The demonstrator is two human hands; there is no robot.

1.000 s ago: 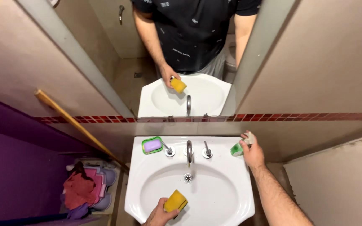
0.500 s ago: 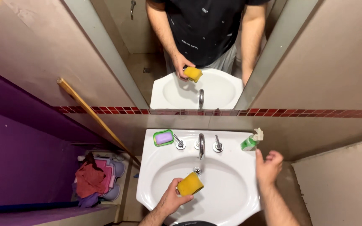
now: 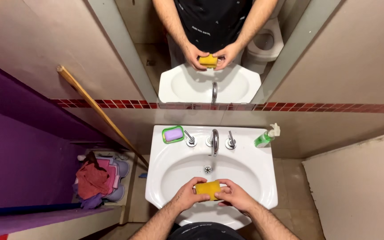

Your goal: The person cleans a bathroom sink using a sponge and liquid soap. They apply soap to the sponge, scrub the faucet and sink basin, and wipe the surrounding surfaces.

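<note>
Both hands (image 3: 210, 195) grip a yellow sponge (image 3: 208, 189) over the sink (image 3: 263, 178).

Purple soap in green dish (image 3: 173, 134), green spray btl (image 3: 264, 138) on sink rim; rags (image 3: 94, 180) left.

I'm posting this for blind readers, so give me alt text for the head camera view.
Both hands, the left hand and the right hand, grip a yellow sponge over a white sink. Behind the tap sit a purple soap bar in a green dish and a green spray bottle, under a mirror.
</note>
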